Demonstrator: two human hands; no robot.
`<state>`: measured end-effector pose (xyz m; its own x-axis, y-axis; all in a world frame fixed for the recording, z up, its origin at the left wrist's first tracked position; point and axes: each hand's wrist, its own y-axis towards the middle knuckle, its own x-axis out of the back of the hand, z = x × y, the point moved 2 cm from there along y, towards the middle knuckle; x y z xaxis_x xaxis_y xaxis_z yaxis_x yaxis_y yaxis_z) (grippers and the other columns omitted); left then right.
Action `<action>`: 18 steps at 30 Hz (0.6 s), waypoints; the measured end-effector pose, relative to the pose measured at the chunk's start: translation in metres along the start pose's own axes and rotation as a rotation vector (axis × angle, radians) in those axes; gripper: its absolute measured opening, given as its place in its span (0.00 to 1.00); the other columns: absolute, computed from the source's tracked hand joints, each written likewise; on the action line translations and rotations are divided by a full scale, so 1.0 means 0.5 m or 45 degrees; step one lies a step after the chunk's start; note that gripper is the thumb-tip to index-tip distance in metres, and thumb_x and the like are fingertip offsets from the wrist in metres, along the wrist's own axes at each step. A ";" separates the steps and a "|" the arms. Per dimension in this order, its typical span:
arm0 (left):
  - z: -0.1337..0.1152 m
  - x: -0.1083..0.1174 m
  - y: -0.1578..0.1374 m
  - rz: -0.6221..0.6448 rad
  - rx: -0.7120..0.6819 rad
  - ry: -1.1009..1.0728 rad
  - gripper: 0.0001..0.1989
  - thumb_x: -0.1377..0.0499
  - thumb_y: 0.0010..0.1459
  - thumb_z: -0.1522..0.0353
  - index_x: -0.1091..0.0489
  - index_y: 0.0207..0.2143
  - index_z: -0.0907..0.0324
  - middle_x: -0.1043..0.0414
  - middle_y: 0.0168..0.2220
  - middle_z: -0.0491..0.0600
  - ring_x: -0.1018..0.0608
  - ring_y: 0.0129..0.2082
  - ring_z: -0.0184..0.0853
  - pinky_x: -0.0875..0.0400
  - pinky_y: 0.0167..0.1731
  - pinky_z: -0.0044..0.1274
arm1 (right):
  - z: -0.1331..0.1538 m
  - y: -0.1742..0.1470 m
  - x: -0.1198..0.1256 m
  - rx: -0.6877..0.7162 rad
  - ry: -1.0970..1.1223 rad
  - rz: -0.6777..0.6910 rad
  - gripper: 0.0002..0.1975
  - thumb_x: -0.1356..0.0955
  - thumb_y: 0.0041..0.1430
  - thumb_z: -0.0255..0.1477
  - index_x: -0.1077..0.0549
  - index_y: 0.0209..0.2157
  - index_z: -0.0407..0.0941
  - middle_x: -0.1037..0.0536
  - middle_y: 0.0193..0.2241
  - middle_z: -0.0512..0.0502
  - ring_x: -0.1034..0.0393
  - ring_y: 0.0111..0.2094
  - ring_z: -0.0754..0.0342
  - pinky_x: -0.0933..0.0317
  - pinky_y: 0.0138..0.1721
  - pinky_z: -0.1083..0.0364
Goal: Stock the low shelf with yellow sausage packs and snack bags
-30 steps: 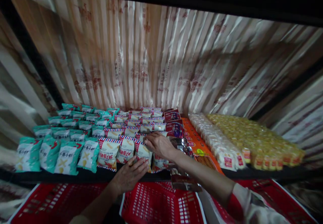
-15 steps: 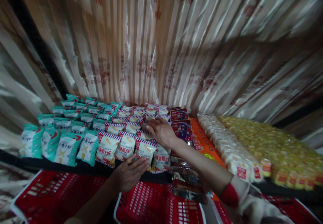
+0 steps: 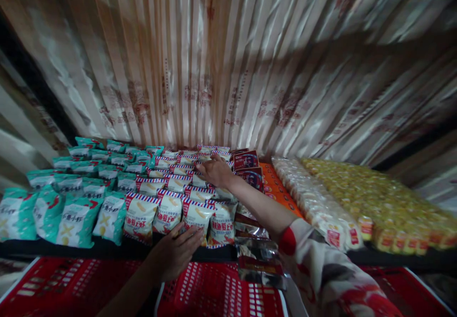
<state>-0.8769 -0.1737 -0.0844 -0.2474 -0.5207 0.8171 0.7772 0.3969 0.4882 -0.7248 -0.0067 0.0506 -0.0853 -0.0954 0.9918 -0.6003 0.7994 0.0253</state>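
Rows of white snack bags with red-and-blue striped tops (image 3: 141, 217) stand on a dark shelf (image 3: 217, 254). My left hand (image 3: 178, 250) is open, its fingers stretched out against the lower front of a front-row snack bag (image 3: 196, 214). Farther back, my right hand (image 3: 217, 172) reaches over the front bags with fingers extended onto bags in a back row. Its fingertips are partly blurred, and no bag shows lifted in it. Teal snack bags (image 3: 76, 219) fill the shelf on the left.
Dark red packets (image 3: 249, 178), silvery packs (image 3: 260, 260) and orange packs (image 3: 280, 191) lie right of the bags. Beyond are clear-wrapped white packs (image 3: 303, 195) and yellow ones (image 3: 378, 203). Red baskets (image 3: 214, 286) sit below; a pleated curtain (image 3: 228, 60) hangs behind.
My right hand has moved farther back over the bags. My left hand has dropped slightly lower on the front bag. The view has shifted a little closer and rightward.
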 end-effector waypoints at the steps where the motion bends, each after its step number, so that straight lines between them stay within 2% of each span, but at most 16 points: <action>1: 0.000 -0.001 0.000 -0.001 0.000 0.000 0.20 0.50 0.61 0.65 0.38 0.56 0.58 0.49 0.64 0.44 0.49 0.63 0.35 0.63 0.63 0.35 | -0.005 0.007 -0.007 -0.015 -0.009 0.036 0.25 0.50 0.66 0.39 0.27 0.41 0.46 0.21 0.35 0.41 0.32 0.43 0.47 0.50 0.51 0.43; 5: -0.001 -0.006 -0.004 -0.038 -0.022 0.001 0.20 0.49 0.61 0.67 0.37 0.55 0.59 0.49 0.63 0.46 0.49 0.63 0.37 0.58 0.62 0.36 | -0.020 0.023 -0.023 -0.026 0.027 0.159 0.28 0.51 0.65 0.42 0.25 0.38 0.47 0.21 0.32 0.41 0.33 0.43 0.43 0.44 0.46 0.44; 8: -0.001 -0.012 -0.009 -0.074 -0.021 -0.010 0.20 0.48 0.60 0.67 0.37 0.55 0.59 0.47 0.63 0.47 0.47 0.63 0.37 0.56 0.62 0.36 | -0.037 0.039 -0.020 -0.034 0.071 0.214 0.32 0.54 0.66 0.41 0.25 0.36 0.44 0.21 0.34 0.39 0.31 0.44 0.46 0.44 0.48 0.47; 11: -0.001 -0.016 -0.011 -0.083 -0.014 -0.019 0.20 0.48 0.60 0.67 0.36 0.54 0.58 0.48 0.63 0.46 0.47 0.63 0.37 0.58 0.63 0.36 | -0.057 0.063 -0.018 -0.111 0.064 0.185 0.31 0.56 0.67 0.38 0.27 0.42 0.43 0.22 0.40 0.38 0.33 0.48 0.47 0.46 0.52 0.46; 14: -0.003 -0.019 -0.011 -0.081 -0.020 -0.011 0.19 0.48 0.60 0.66 0.36 0.54 0.58 0.46 0.63 0.48 0.46 0.62 0.38 0.56 0.63 0.37 | -0.069 0.085 -0.032 -0.158 0.063 0.198 0.29 0.55 0.66 0.41 0.31 0.48 0.45 0.27 0.49 0.38 0.39 0.55 0.41 0.47 0.52 0.41; 18: -0.003 -0.021 -0.012 -0.054 -0.028 0.026 0.20 0.49 0.60 0.66 0.37 0.54 0.57 0.50 0.64 0.48 0.47 0.63 0.38 0.55 0.62 0.37 | -0.079 0.108 -0.051 -0.160 0.089 0.288 0.30 0.53 0.64 0.45 0.29 0.47 0.47 0.24 0.44 0.38 0.34 0.51 0.40 0.42 0.48 0.40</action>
<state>-0.8778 -0.1716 -0.0964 -0.2686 -0.5519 0.7895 0.7789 0.3578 0.5151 -0.7237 0.0626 0.0316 -0.1485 0.1318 0.9801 -0.4686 0.8634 -0.1871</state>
